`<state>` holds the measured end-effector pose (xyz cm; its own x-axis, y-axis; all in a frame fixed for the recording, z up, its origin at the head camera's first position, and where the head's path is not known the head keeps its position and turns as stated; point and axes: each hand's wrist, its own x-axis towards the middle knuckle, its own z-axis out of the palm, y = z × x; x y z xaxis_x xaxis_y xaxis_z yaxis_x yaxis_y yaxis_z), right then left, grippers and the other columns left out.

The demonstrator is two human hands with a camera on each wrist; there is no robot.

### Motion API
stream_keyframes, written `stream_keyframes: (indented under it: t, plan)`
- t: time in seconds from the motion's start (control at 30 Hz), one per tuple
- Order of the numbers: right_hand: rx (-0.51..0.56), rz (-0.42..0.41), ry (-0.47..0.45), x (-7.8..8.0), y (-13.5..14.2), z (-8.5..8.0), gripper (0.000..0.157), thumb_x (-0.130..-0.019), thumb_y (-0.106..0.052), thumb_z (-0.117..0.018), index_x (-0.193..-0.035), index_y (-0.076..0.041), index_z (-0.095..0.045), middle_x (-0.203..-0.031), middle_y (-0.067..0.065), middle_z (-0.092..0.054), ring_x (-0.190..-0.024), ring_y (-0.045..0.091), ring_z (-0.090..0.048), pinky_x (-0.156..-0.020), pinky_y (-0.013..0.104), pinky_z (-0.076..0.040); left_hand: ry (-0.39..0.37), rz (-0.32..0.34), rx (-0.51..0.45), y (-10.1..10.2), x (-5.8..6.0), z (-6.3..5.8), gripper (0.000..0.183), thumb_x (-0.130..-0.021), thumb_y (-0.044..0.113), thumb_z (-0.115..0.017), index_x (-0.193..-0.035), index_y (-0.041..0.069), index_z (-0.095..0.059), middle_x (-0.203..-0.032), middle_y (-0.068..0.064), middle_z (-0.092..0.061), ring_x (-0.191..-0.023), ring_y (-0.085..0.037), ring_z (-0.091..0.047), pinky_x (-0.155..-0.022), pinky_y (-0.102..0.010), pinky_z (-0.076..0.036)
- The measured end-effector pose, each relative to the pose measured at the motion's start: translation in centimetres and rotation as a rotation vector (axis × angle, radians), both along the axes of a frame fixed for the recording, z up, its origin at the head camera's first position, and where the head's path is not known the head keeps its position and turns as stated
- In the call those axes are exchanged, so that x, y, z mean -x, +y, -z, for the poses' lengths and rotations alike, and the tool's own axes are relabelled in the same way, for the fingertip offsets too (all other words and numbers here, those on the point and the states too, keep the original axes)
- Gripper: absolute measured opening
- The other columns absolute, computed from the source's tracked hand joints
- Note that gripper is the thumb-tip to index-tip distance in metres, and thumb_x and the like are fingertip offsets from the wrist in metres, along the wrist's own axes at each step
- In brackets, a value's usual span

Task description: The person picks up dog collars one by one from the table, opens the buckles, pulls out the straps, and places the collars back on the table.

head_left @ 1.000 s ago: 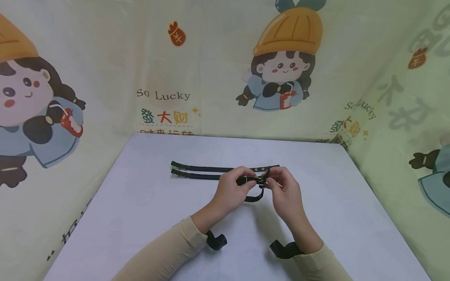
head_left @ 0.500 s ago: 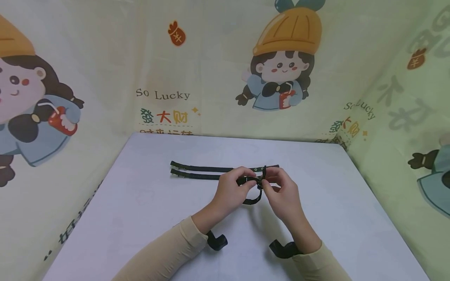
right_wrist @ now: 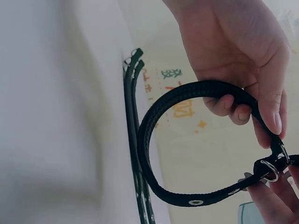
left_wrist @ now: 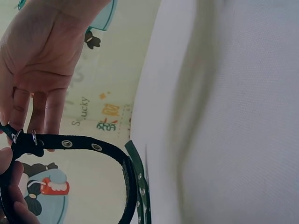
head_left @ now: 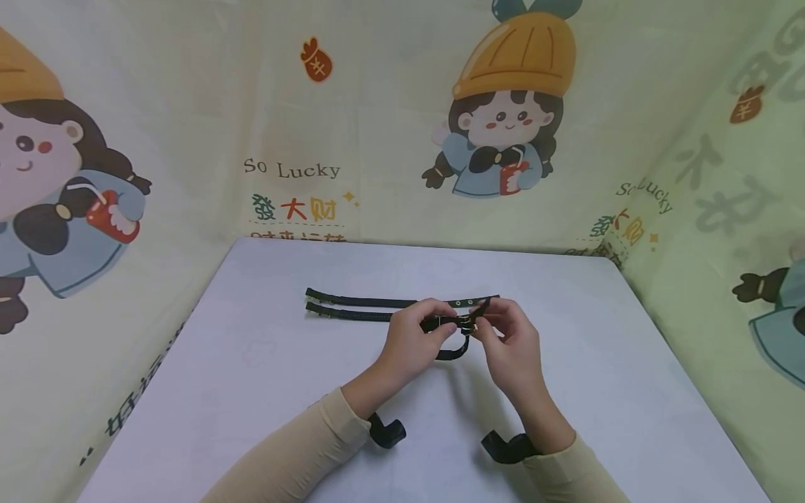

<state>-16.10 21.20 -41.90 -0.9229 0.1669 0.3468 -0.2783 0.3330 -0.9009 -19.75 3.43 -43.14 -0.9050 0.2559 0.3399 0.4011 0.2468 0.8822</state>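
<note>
A black collar (head_left: 454, 355) with metal eyelets is bent into a loop and held up over the table. My left hand (head_left: 409, 342) pinches its strap just left of the buckle; the right wrist view shows thumb and fingers of that left hand (right_wrist: 243, 51) around it. A metal buckle (right_wrist: 284, 154) and a D-ring (right_wrist: 271, 170) sit where the ends meet. On the buckle's other side, my right hand (head_left: 516, 349) pinches the free strap end, which slants up to the right. In the left wrist view, the right hand (left_wrist: 44, 60) reaches down to the buckle.
Two more black collars (head_left: 358, 303) lie nearly parallel on the white table (head_left: 251, 391), behind the hands. A cartoon-printed cloth (head_left: 390, 140) stands behind and at both sides. Dark wrist mounts (head_left: 388, 433) jut inward from both wrists.
My right hand shifts slightly left with the strap end upright, then back right, so the end now slants rightward. The lower loop swings a little. My left hand stays nearly still.
</note>
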Motion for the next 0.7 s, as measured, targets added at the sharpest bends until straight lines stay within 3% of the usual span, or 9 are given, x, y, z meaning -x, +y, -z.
stream_keyframes:
  t: [0.37, 0.7]
  plan:
    - [0.177, -0.009, -0.068, 0.01, 0.06, -0.12, 0.024, -0.104, 0.008, -0.060, -0.126, -0.001, -0.063, -0.118, 0.017, -0.069, -0.108, 0.016, -0.077, -0.083, 0.034, -0.066, -0.005, 0.019, 0.009, -0.06, -0.06, -0.19, 0.019, -0.098, 0.007, -0.078, -0.114, 0.017, -0.079, -0.108, 0.004, -0.078, -0.085, -0.012, -0.065, -0.072, -0.025, -0.056]
    - [0.231, 0.021, -0.067, -0.03, -0.21, -0.11, 0.021, -0.103, 0.006, -0.063, -0.124, 0.002, -0.062, -0.118, 0.018, -0.069, -0.105, 0.015, -0.078, -0.081, 0.034, -0.066, 0.012, 0.020, 0.015, -0.10, -0.14, -0.18, 0.017, -0.098, 0.007, -0.079, -0.113, 0.016, -0.080, -0.107, 0.003, -0.077, -0.083, -0.012, -0.064, -0.070, -0.024, -0.056]
